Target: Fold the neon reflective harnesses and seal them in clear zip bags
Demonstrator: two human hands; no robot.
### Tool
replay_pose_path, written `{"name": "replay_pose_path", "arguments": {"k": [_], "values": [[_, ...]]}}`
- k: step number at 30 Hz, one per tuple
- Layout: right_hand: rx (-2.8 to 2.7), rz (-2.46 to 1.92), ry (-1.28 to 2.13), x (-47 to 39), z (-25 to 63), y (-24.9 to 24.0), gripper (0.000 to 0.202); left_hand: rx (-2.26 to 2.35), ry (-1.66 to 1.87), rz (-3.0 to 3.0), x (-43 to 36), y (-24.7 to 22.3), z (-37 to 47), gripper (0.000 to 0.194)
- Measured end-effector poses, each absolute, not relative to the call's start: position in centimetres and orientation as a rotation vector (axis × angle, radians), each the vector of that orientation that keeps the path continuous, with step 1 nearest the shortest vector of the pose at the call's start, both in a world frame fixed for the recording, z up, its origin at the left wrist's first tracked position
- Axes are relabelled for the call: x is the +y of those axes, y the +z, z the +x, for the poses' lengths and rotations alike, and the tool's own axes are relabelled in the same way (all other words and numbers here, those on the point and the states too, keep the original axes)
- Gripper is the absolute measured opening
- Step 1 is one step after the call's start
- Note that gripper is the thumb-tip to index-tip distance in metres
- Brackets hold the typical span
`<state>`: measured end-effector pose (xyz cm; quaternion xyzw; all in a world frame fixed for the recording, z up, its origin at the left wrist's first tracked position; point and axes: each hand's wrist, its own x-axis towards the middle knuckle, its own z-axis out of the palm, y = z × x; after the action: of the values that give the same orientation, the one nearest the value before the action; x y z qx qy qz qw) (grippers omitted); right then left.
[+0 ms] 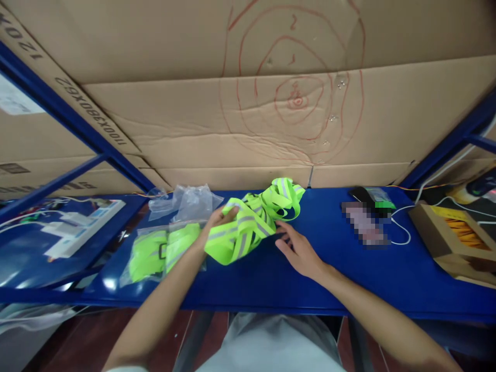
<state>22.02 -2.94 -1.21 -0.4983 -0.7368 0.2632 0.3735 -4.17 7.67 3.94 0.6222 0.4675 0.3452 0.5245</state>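
A loose bundle of fluorescent yellow-green reflective straps (pixel 248 225) with grey stripes is looped and tangled above the blue table. My left hand (pixel 220 219) grips the bundle from its left side, its fingers partly covered by the strap. At the bundle's right edge is my right hand (pixel 298 248), fingers apart and loosely curved; whether its fingertips touch the strap I cannot tell. To the left, two clear bags hold folded green reflective straps (pixel 149 256), and a black buckle (pixel 161 251) shows in one. My left forearm partly covers these bags.
Crumpled clear plastic bags (pixel 196 200) lie behind the packed straps. A white power strip (pixel 87 227) is at left. At right are a blurred-out phone-like item (pixel 364 223), a black object (pixel 360 195), a white cable and an open cardboard box (pixel 434 237). Cardboard (pixel 186 129) forms the back wall.
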Motion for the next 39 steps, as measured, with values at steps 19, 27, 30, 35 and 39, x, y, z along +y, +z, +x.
{"name": "replay_pose_path", "arguments": {"k": [19,27,30,35,39], "values": [[-1.399,-1.141,0.938,-2.2,23.3,-0.1,0.064,0.702,0.523,1.585,4.5,-0.1,-1.3,0.079],[-1.096,-1.072,1.395,-1.6,23.7,0.8,0.058,0.619,0.543,1.455,2.4,-0.1,-0.1,0.11],[-1.263,-1.228,1.047,-1.5,24.3,0.8,0.053,0.674,0.546,1.124,2.7,0.2,0.2,0.082],[-1.431,-1.263,0.713,-1.5,25.2,1.3,0.058,0.839,0.64,0.976,3.5,0.7,0.2,0.044],[-1.685,-1.202,0.506,-1.8,25.2,1.9,0.045,0.886,0.805,0.982,3.4,0.8,0.4,0.044]]}}
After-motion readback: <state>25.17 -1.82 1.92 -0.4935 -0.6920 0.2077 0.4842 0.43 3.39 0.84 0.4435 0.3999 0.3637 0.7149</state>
